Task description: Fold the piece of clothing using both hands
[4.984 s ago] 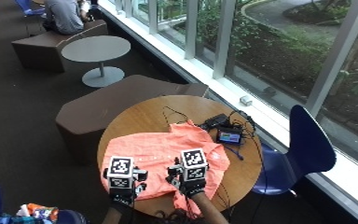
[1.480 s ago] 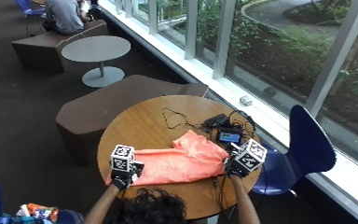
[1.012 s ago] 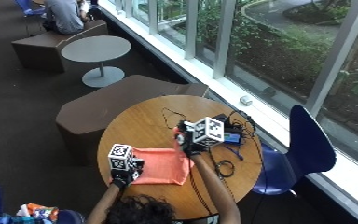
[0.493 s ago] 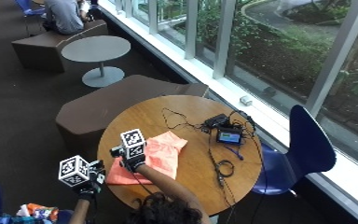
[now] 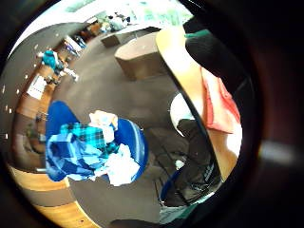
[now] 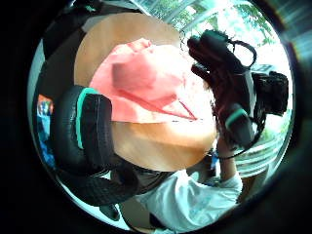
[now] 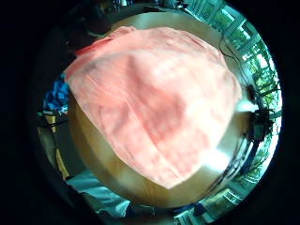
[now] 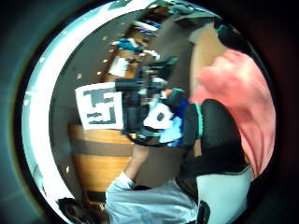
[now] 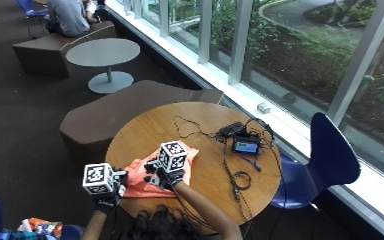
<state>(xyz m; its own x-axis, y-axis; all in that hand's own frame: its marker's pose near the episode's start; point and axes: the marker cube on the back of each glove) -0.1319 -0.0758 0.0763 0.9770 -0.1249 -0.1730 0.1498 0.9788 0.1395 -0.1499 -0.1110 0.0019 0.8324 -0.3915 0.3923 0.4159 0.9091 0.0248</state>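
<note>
Orange garment (image 9: 156, 176) lay folded into soft, wrinkly wedge near front edge of round wooden table (image 9: 198, 130). Cables and small lit-screen device (image 9: 247, 146) sat well apart by window side. Right hand (image 9: 167, 175) rested on cloth, left hand (image 9: 105, 187) at its edge; we couldn't tell either grip.

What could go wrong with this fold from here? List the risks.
1. The folded orange garment lies near the round table's edge on the person's side; a push from the right hand on it could slide it off.
2. The left hand is at the table's rim, beside the cloth; with one hand pressing, the layers may shift.
3. Loose cables lie close by and could snag.
</note>
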